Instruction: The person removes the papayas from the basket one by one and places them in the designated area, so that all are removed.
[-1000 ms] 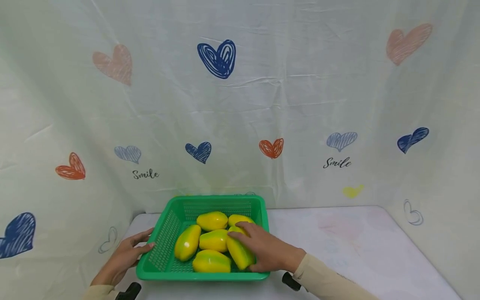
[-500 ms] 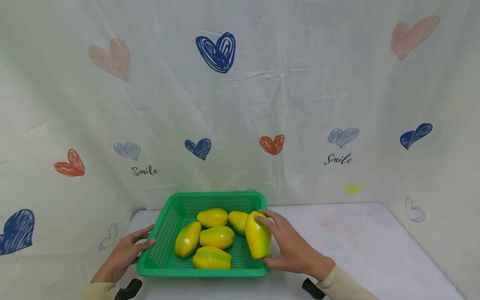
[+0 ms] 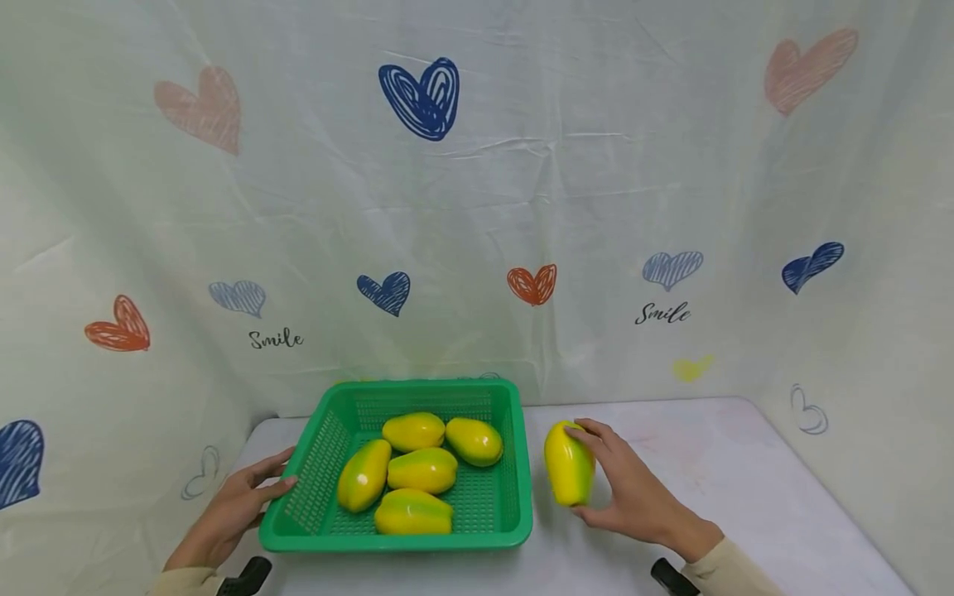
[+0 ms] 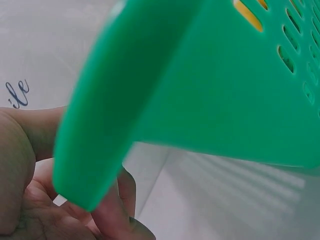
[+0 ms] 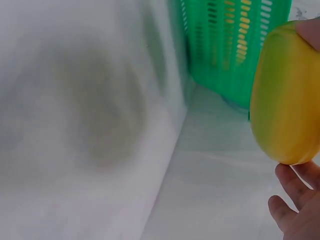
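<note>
My right hand [image 3: 637, 492] pinches a yellow-green papaya [image 3: 570, 465] from its two ends, thumb at the near end and fingertips at the far one. It is outside the green basket [image 3: 525, 497], just to the right of that wall. The right wrist view has this papaya [image 5: 285, 95] large at the right edge, raised over the white table. On the other side, my left hand [image 3: 242, 505] holds the basket's left rim; from the left wrist, fingers [image 4: 112, 215] show curled beneath the rim [image 4: 95, 145]. Several papayas [image 3: 422, 470] lie inside the basket.
A white-covered table [image 3: 671, 463] extends to the right of the basket. Behind it hangs a white curtain [image 3: 462, 207] printed with hearts, folding round on both sides. The basket's far rim lies close to this curtain.
My right hand has lifted one papaya from the basket's right side and carried it over the rim to the right. The left hand has kept its place on the rim.
</note>
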